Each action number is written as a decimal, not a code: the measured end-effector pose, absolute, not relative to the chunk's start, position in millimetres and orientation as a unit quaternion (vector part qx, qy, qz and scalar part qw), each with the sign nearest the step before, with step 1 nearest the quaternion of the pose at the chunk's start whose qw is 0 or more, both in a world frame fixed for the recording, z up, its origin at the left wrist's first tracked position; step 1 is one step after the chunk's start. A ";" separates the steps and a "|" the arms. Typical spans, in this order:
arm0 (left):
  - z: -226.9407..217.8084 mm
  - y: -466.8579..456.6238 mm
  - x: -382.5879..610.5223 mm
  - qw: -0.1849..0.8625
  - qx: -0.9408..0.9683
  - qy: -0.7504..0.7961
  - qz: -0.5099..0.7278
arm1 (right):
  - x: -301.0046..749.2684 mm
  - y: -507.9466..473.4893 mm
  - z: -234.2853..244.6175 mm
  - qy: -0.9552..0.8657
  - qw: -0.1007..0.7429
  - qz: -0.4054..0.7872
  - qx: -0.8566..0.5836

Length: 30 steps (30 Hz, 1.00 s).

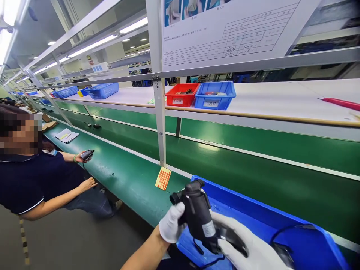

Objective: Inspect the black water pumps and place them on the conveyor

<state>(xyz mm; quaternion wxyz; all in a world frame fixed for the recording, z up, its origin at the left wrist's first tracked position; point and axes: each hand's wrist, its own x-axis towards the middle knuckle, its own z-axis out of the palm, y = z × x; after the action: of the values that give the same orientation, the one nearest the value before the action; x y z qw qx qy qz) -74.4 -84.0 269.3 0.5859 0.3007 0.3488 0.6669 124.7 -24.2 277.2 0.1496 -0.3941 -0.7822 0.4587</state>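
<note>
Both of the wearer's hands are in white gloves and closed around one black device, held aloft over the blue tray. The left hand grips it near its upper end, thumb pressed beside a round knob; the right hand wraps the lower end, its fingers partly hidden and blurred. The device tilts, top leaning left, with a pale label low on its body and a black cord hanging beneath.

The tray sits at the right of the green desk. Inside, toward its right end, lies another black item with a cable, partly covered by the right hand. Just beside the tray's far left corner, a yellow sheet of red stickers lies by the desk's far edge, at the foot of a white post.

At the desk's front edge on the left, a co-worker holds a similar dark device in one hand; the other hand is lower, near that edge. Papers lie farther along the desk.

Above, a white shelf carries a red bin and a blue bin, side by side at its front edge, and a red pointed tool near its right end.
</note>
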 end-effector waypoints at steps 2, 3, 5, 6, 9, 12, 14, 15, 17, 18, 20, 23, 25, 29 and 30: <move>272.8 -87.7 -74.6 0.472 0.398 0.438 0.653 | 113.4 -24.1 274.2 -0.772 0.190 0.461 -0.393; 274.1 -88.7 -74.8 0.415 0.457 0.461 0.637 | 106.7 -24.1 274.6 -0.771 0.209 0.464 -0.382; 274.5 -88.2 -75.2 0.282 0.578 0.475 0.600 | 94.3 -23.2 277.5 -0.769 0.244 0.472 -0.356; 273.6 -87.2 -75.5 0.218 0.622 0.471 0.586 | 89.6 -22.2 279.2 -0.769 0.257 0.475 -0.343; 268.8 -84.8 -77.2 0.129 0.667 0.453 0.577 | 84.3 -18.0 282.9 -0.785 0.270 0.459 -0.317; 264.8 -88.1 -82.9 0.155 0.667 0.469 0.558 | 86.9 -14.5 284.9 -0.801 0.267 0.433 -0.315; 261.6 -92.2 -89.1 0.216 0.650 0.482 0.547 | 88.7 -13.5 286.7 -0.804 0.265 0.427 -0.318; 258.9 -93.9 -92.7 0.251 0.636 0.484 0.547 | 89.2 -13.3 287.6 -0.805 0.266 0.425 -0.316; 250.5 -94.9 -100.0 0.306 0.598 0.478 0.565 | 89.8 -13.4 288.9 -0.808 0.272 0.419 -0.313; 244.9 -94.2 -103.3 0.325 0.575 0.472 0.583 | 90.0 -13.6 289.3 -0.809 0.274 0.415 -0.313; 232.2 -91.3 -108.7 0.355 0.521 0.465 0.621 | 90.5 -14.1 289.4 -0.812 0.275 0.408 -0.314; 215.1 -87.4 -113.5 0.396 0.445 0.480 0.644 | 91.1 -14.3 290.4 -0.816 0.274 0.400 -0.314; 207.3 -87.5 -115.2 0.416 0.410 0.494 0.644 | 91.0 -14.0 293.5 -0.816 0.271 0.402 -0.314; 195.5 -90.5 -118.0 0.456 0.339 0.495 0.658 | 89.6 -12.2 303.8 -0.802 0.281 0.424 -0.314; 192.3 -90.9 -118.6 0.470 0.319 0.491 0.661 | 89.3 -11.7 306.1 -0.797 0.287 0.429 -0.313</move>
<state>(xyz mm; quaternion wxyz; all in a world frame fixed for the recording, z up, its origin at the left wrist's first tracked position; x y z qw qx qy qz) -118.6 -90.9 192.3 0.4700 0.3188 0.4905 0.6609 89.3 -11.7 306.1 0.2871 -0.3126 -0.7973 0.4293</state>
